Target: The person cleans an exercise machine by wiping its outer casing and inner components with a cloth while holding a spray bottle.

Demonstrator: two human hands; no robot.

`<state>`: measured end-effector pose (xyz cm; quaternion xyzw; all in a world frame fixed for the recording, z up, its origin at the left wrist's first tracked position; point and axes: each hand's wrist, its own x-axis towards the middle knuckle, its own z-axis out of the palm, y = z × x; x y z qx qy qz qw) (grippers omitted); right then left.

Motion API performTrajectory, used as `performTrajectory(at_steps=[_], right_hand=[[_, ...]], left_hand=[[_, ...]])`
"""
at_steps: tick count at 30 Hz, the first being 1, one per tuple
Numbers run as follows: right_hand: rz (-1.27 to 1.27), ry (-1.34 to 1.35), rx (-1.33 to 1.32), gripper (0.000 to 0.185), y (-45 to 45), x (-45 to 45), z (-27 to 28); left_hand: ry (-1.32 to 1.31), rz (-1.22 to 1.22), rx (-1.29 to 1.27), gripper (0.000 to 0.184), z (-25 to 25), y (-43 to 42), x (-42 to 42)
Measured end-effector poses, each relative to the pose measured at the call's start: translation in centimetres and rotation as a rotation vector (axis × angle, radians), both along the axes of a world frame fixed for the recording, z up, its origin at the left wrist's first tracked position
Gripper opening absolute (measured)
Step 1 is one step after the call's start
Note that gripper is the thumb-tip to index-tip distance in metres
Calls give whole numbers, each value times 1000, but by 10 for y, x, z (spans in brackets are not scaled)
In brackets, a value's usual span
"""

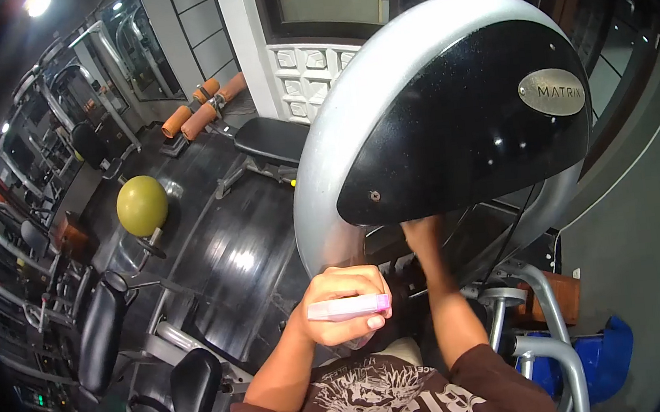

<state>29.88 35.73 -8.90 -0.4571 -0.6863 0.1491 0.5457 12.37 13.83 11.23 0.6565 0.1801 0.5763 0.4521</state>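
Observation:
My left hand (338,289) is closed around what looks like a spray bottle (345,308), with a white top and a pink end pointing right. Its lower part is mostly hidden below my fingers. My right hand (422,233) reaches in under the lower edge of a black panel (451,139) on a gym machine, and its fingers are hidden there. A thick silver frame (380,66) curves around that panel, which bears an oval Matrix badge (552,92).
Left on the dark floor (231,247) sit a yellow exercise ball (142,206) and a black bench (272,138) with orange rollers (198,119). Black-padded machines (102,331) stand nearer. At right are silver tubes (550,304) and a blue object (607,362).

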Motion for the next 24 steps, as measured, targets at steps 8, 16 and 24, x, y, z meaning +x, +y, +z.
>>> performTrajectory(at_steps=[8, 16, 24], right_hand=[[-78, -386, 523, 49, 58, 29, 133], [-72, -356, 125, 45, 11, 4, 7], [66, 159, -438, 50, -7, 1, -154]], left_hand=[[-39, -16, -10, 14, -3, 0, 1], [-34, -16, 5, 16, 0, 2, 0], [26, -31, 10, 15, 3, 2, -2]])
